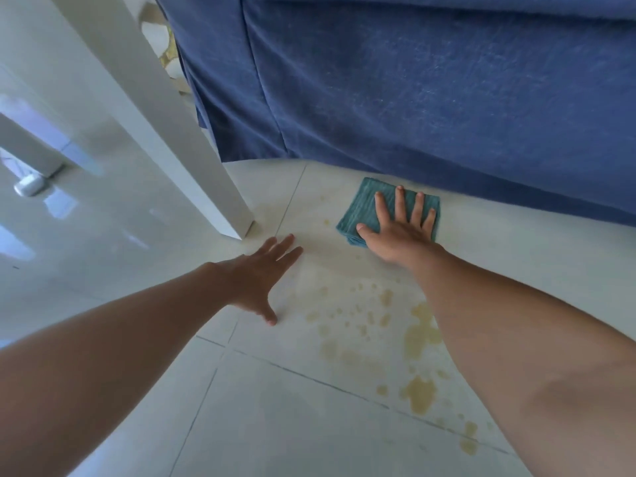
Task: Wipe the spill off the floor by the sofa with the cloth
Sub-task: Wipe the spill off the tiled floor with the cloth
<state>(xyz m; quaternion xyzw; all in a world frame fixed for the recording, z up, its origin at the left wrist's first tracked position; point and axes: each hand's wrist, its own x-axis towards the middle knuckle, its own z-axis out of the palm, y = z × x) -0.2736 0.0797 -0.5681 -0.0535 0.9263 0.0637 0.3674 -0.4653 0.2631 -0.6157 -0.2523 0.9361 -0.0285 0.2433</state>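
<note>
A folded teal cloth [363,208] lies flat on the pale tiled floor, close to the hem of the blue sofa cover [430,91]. My right hand [401,228] presses down on the cloth with fingers spread. My left hand [261,273] rests flat on the bare tile to the left, fingers apart, holding nothing. A yellowish spill [421,333] spreads as blotches and small drops over the tiles nearer to me, between my forearms and partly hidden under the right one. More patches of the spill [418,394] lie lower down.
A white table leg [206,160] stands on the floor just left of the cloth and beyond my left hand. A small white object [29,185] lies on the glossy floor [268,425] at far left. Dark grout lines cross the tiles.
</note>
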